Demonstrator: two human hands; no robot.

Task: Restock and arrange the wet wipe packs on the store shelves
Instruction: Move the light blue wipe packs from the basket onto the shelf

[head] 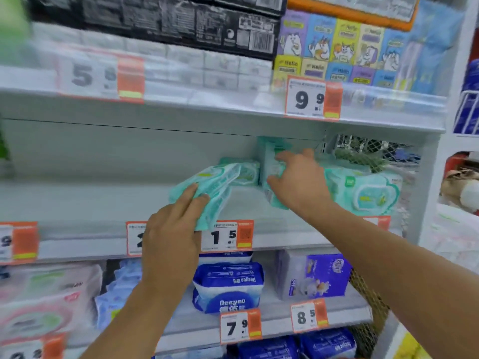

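On the middle shelf (pixel 103 203), the left hand (pixel 172 229) has its grip on a teal wet wipe pack (pixel 215 182) near the front edge, while the right hand (pixel 298 182) grasps an upright pack (pixel 269 161) farther back beside the stacked packs (pixel 368 190). Best stand each pack square, label forward, snug against its neighbours.

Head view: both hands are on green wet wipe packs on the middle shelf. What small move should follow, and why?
Probably slide the left hand's tilted pack back and right toward the upright pack under the right hand. It overhangs the shelf edge, and bare shelf lies between them.
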